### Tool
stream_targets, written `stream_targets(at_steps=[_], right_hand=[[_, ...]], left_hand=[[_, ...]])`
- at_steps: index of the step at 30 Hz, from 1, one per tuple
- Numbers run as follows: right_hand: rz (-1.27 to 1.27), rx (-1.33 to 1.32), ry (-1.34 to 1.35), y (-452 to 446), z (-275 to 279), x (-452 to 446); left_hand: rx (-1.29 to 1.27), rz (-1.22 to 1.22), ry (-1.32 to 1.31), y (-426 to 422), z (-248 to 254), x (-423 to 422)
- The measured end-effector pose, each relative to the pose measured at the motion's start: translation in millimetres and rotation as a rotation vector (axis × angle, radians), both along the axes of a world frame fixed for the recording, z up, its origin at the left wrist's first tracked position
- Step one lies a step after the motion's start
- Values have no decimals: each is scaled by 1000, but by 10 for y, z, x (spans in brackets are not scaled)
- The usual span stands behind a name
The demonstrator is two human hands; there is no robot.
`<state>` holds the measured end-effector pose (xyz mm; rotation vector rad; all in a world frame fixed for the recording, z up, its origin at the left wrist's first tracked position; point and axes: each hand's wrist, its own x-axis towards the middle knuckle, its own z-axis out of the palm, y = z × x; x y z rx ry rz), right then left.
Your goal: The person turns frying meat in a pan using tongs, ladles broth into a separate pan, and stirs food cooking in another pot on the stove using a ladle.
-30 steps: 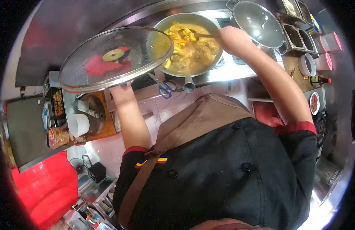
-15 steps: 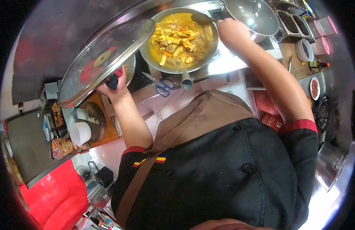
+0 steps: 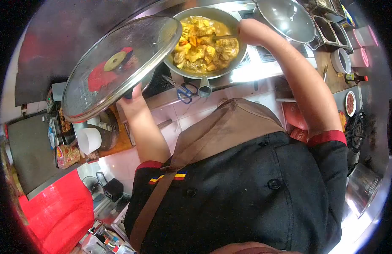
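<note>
My left hand is closed beneath a large, tilted glass lid with a metal rim, holding it up left of the pan. Something red and a dark piece show at its grip, partly behind the glass. A wide metal pan on the stove contains yellow stew with chunks of meat and orange pieces. At the pan's right rim, my right hand is wrapped round the handle of a dark cooking spoon. Its head is down among the chunks, hidden from view.
Blue-handled scissors lie beside the pan's short handle. A second large pot stands at the right. Farther right are a white tub, a sauce bottle and a plate of red food. A white container sits at the left.
The spoon has gone from the pan's upper right edge down into the stew, and the chunks have shifted and spread. The lid stays raised in my left hand, slightly turned.
</note>
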<state>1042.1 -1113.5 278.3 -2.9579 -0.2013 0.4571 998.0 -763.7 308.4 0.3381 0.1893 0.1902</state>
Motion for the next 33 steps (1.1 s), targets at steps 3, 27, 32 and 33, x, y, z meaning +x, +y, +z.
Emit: stream_targets(at_steps=[3, 27, 32, 33], right_hand=[[24, -35, -37, 135, 382, -65], [41, -82, -92, 346, 599, -1419], [-93, -109, -34, 75, 368, -1387], [-133, -85, -37, 67, 411, -1404]], left_hand=[[-172, -277, -239, 308, -238, 120], [-167, -353, -238, 499, -261, 301], [-107, -262, -248, 344, -181, 251], [-59, -213, -268, 302, -154, 231]])
